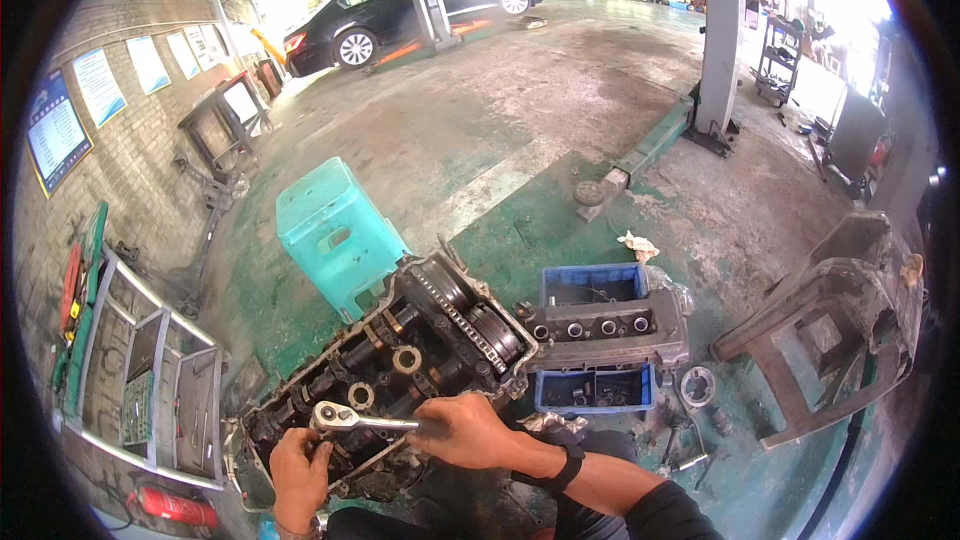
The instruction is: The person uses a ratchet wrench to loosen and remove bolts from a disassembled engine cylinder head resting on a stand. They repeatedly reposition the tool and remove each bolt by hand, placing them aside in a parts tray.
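Observation:
An open engine cylinder head (380, 360) lies at a slant in front of me, its camshafts, timing chain (465, 325) and sprockets exposed. Over its near side, my right hand (465, 430) is wrapped round the handle of a ratchet wrench (350, 419). The ratchet's round head points left. Just below that head, my left hand (300, 470) has its thumb and fingers curled together; what they pinch is hidden. Whatever fitting sits under the ratchet head does not show either.
A turquoise stool (325, 210) stands behind the engine. To its right lie a valve cover (605, 330), two blue bins (595, 285) and a large grey casting (830, 330). At left are a metal frame cart (150, 370) and a red extinguisher (175, 507). A lift post (718, 50) rises farther back.

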Available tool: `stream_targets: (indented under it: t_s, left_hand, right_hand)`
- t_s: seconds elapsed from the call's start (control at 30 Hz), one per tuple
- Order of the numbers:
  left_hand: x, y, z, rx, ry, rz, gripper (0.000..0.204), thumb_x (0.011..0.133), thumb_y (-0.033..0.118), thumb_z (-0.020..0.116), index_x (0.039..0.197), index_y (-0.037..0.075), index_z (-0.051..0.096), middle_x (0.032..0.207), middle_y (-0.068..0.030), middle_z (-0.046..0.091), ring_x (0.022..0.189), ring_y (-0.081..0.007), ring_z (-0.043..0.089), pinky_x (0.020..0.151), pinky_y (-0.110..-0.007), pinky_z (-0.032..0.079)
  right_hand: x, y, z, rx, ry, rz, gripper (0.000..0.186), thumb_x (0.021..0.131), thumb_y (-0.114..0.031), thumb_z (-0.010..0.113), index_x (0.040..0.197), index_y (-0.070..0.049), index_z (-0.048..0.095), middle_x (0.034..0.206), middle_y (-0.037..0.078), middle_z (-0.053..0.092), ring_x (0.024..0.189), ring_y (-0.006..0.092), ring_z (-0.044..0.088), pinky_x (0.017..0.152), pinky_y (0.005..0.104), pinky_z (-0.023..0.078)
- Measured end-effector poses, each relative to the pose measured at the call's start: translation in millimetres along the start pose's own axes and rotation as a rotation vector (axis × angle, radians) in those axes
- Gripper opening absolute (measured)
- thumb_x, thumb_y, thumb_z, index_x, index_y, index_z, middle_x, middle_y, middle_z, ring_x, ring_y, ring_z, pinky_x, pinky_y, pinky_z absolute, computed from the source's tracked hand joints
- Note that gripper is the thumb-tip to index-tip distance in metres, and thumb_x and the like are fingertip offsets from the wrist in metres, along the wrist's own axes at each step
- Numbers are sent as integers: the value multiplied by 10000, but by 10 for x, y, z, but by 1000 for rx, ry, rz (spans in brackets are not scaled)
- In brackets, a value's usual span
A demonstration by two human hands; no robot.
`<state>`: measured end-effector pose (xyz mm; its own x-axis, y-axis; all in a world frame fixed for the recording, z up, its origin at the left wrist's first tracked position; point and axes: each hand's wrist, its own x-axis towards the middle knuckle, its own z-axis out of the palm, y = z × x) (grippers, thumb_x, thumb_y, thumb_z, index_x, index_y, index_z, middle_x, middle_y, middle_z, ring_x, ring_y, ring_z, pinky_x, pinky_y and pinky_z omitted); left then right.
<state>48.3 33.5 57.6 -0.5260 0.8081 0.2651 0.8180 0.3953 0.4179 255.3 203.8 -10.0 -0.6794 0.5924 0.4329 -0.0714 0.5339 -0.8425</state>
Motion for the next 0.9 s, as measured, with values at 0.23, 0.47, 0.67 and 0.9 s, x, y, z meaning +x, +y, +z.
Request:
stream_targets:
  t_s: [0.23,0.47,0.67,0.9]
  left_hand:
    - [22,-11,-5,102,-18,62,183,783,74,733,806,-8,571,764,-174,571,694,-379,566,627,-439,429]
    - [24,-89,38,204,4,86,180,792,86,733,790,3,573,748,-172,576,706,-391,568,629,-449,424]
    - [14,-33,-8,61,-4,63,158,768,69,738,857,4,625,767,-149,580,679,-349,565,631,-418,435]
    - [14,-84,25,124,5,93,145,775,74,728,823,4,611,754,-162,594,709,-365,589,642,-431,440]
  right_hand:
    - [7,-11,1,-32,32,-45,265,783,-226,797,903,-10,701,713,157,662,615,330,655,553,383,500]
    - [5,-9,-20,-27,-45,3,322,804,-302,763,941,-18,697,779,161,690,658,336,670,588,418,525]
    - [9,-3,13,-40,28,-57,244,780,-212,801,882,-17,695,711,146,666,607,320,657,539,374,502]
    - [-1,18,9,-55,-14,-39,328,806,-310,759,940,-16,698,780,161,690,654,340,668,584,421,523]
